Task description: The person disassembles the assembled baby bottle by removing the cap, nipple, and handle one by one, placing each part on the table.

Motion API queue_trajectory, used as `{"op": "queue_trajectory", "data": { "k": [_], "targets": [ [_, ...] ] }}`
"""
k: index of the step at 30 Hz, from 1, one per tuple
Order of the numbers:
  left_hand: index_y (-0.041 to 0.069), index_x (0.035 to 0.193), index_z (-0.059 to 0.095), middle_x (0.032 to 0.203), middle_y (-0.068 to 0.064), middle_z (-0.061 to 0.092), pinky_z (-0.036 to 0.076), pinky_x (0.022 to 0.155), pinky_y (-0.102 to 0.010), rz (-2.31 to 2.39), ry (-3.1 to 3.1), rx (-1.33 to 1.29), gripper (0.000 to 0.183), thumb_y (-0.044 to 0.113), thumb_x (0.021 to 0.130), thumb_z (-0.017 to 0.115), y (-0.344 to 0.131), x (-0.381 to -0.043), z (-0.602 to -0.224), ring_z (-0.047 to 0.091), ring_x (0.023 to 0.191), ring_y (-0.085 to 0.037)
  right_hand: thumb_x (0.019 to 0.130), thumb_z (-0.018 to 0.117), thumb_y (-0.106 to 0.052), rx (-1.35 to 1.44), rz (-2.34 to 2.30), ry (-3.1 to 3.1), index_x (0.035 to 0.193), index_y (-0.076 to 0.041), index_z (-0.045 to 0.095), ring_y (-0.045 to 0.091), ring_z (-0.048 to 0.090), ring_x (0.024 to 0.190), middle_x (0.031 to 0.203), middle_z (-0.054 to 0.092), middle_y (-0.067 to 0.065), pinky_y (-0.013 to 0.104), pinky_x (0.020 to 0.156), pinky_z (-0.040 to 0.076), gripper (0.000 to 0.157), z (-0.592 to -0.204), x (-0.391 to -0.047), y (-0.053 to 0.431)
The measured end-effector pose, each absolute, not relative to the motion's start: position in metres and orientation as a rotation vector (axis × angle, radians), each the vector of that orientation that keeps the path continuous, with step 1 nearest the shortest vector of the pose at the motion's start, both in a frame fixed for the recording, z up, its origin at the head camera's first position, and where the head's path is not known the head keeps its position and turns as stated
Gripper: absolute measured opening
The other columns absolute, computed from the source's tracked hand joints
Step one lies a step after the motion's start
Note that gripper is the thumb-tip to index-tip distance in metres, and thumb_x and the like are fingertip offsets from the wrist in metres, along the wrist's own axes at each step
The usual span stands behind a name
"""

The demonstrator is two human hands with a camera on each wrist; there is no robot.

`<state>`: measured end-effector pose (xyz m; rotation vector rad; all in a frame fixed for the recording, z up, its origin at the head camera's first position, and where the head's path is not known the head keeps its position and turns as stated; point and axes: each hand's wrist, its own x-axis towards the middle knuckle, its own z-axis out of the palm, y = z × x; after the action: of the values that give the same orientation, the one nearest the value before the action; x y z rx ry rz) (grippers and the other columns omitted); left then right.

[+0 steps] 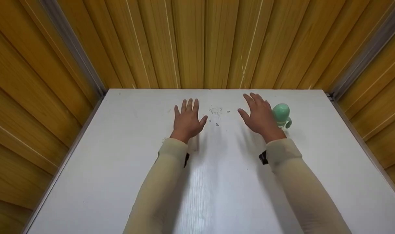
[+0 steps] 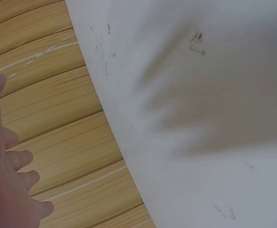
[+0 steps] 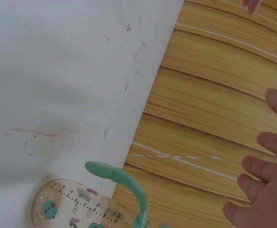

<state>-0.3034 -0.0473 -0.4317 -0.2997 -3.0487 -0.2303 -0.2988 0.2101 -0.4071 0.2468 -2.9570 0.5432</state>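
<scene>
My left hand (image 1: 187, 122) is held over the white table (image 1: 119, 182), fingers straight and slightly spread, thumb out to the side. Nothing is in it, and its shadow falls on the tabletop in the left wrist view. Farther right, my right hand (image 1: 260, 117) is also empty, with its fingers extended. Just right of that hand stands a baby bottle (image 1: 281, 112) with a mint-green domed cap, partly hidden behind the hand in the head view. The right wrist view shows the bottle's clear body (image 3: 74, 206), with a measuring scale and cartoon prints, and a curved green handle (image 3: 133, 187).
Yellow wood-look panels (image 1: 204, 42) wall the table at the back and on both sides, with grey metal posts (image 1: 74, 42) at the corners. Dark scuff marks (image 1: 216, 112) lie on the tabletop between the hands.
</scene>
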Motion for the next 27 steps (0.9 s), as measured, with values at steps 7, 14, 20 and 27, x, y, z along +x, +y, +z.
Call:
{"op": "queue_trajectory", "data": {
  "k": [7,14,20,27],
  "targets": [
    [0.015,0.157,0.012,0.163,-0.009,0.017,0.011,0.119,-0.057,-0.234,-3.045,-0.341,0.076,0.059,0.098,0.031,-0.038,-0.301,-0.429,0.01,0.151,-0.03,0.099,0.048,-0.045,0.277,0.569,-2.91,0.153,-0.015,0.026,0.036,0.018,0.148,0.158,0.024,0.016,0.058,0.118,0.012,0.066,-0.405,-0.295,0.213],
    [0.016,0.157,0.012,0.163,-0.008,0.017,0.009,0.119,-0.057,-0.245,-3.052,-0.384,0.077,0.061,0.098,0.03,-0.029,-0.299,-0.426,0.01,0.151,-0.029,0.099,0.047,-0.044,0.307,0.615,-2.86,0.153,-0.015,0.027,0.037,0.02,0.147,0.157,0.026,0.016,0.057,0.118,0.012,0.064,-0.404,-0.29,0.218],
    [0.016,0.157,0.011,0.163,-0.007,0.016,0.009,0.12,-0.056,-0.257,-3.053,-0.42,0.077,0.062,0.098,0.029,-0.021,-0.297,-0.422,0.009,0.152,-0.028,0.099,0.048,-0.045,0.296,0.649,-2.832,0.153,-0.019,0.027,0.037,0.022,0.146,0.157,0.026,0.014,0.058,0.118,0.015,0.064,-0.401,-0.286,0.222],
    [0.017,0.157,0.01,0.163,-0.006,0.016,0.01,0.12,-0.055,-0.283,-3.047,-0.468,0.077,0.062,0.097,0.03,-0.009,-0.294,-0.42,0.009,0.152,-0.027,0.098,0.048,-0.046,0.277,0.683,-2.805,0.153,-0.02,0.028,0.038,0.023,0.145,0.158,0.026,0.012,0.059,0.117,0.016,0.063,-0.397,-0.284,0.229]
  ]
}}
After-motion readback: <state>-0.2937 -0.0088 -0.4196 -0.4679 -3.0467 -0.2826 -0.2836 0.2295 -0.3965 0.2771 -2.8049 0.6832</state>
